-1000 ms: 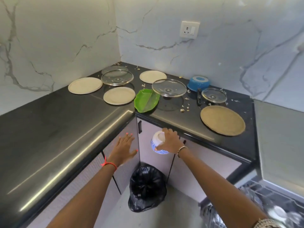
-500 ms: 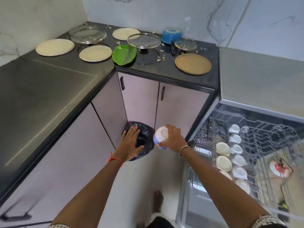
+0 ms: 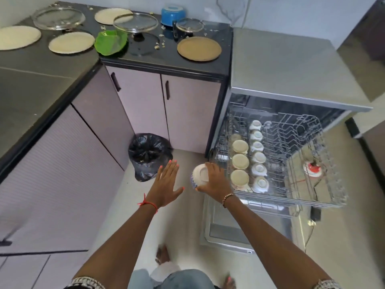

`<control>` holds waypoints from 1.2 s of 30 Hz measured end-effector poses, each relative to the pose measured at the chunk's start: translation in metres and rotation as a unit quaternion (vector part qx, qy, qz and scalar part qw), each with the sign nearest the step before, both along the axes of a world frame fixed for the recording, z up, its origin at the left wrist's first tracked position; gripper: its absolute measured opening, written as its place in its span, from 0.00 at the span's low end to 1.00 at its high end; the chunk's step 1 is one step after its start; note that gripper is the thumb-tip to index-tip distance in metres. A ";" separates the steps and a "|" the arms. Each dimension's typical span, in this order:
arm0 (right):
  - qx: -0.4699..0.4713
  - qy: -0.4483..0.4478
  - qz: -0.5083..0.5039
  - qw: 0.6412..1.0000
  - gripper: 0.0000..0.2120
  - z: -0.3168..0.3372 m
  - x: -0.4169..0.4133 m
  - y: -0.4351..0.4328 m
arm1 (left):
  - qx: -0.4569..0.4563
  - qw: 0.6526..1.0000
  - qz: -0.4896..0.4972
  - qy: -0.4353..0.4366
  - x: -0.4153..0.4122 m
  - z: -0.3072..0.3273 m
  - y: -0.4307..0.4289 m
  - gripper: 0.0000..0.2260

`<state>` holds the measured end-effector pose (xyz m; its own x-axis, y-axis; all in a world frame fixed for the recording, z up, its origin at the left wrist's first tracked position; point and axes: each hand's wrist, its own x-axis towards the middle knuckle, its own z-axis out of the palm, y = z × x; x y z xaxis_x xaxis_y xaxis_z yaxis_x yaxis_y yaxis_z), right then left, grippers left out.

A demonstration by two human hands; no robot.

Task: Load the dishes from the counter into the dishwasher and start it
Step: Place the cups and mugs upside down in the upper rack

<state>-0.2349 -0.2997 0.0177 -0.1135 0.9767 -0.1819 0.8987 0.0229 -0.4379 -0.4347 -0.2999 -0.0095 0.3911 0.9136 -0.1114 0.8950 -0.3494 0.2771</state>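
Note:
My right hand (image 3: 215,180) grips a white bowl with a blue pattern (image 3: 199,177), held upside down just left of the dishwasher's pulled-out upper rack (image 3: 325,163). Two rows of upturned cups and bowls (image 3: 249,161) fill the rack's left side. My left hand (image 3: 166,184) hovers flat and empty, fingers spread, beside the bowl. On the black counter (image 3: 166,57) lie cream plates (image 3: 71,42), a brown plate (image 3: 199,48), a green dish (image 3: 110,42), glass lids (image 3: 135,22) and a blue container (image 3: 173,14).
A black bin bag (image 3: 146,154) stands on the floor in the cabinet corner, just beyond my left hand. The dishwasher door (image 3: 239,224) lies open flat below the rack. A red and white item (image 3: 312,168) shows under the rack at right. My feet are below.
The view swung down and right from the counter to the dishwasher. My right hand carried the bowl from the bin bag toward the rack's left edge; my left hand followed, still flat.

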 end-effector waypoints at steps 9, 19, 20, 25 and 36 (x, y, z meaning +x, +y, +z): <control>-0.001 0.018 -0.026 1.000 0.43 -0.005 0.132 -0.070 | -0.001 0.999 -0.038 -0.022 0.144 -0.015 -0.060 0.40; -0.011 0.021 -0.087 0.996 0.43 -0.013 0.253 -0.105 | -0.029 0.994 -0.101 -0.037 0.257 -0.027 -0.087 0.39; -0.012 0.023 -0.097 0.995 0.43 -0.014 0.262 -0.104 | -0.031 0.993 -0.106 -0.033 0.265 -0.028 -0.086 0.39; -0.017 0.033 -0.142 0.989 0.43 -0.022 0.298 -0.089 | -0.053 0.991 -0.125 -0.016 0.292 -0.039 -0.069 0.33; -0.044 -0.031 -0.163 0.985 0.42 -0.052 0.353 -0.026 | -0.065 0.984 -0.163 -0.005 0.339 -0.072 -0.008 0.27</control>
<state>0.1180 -0.3256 -0.0348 0.2181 0.9392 -0.2650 0.8773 -0.3077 -0.3684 -0.0956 -0.3081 -0.0817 0.6636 0.7170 -0.2135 0.7375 -0.5791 0.3475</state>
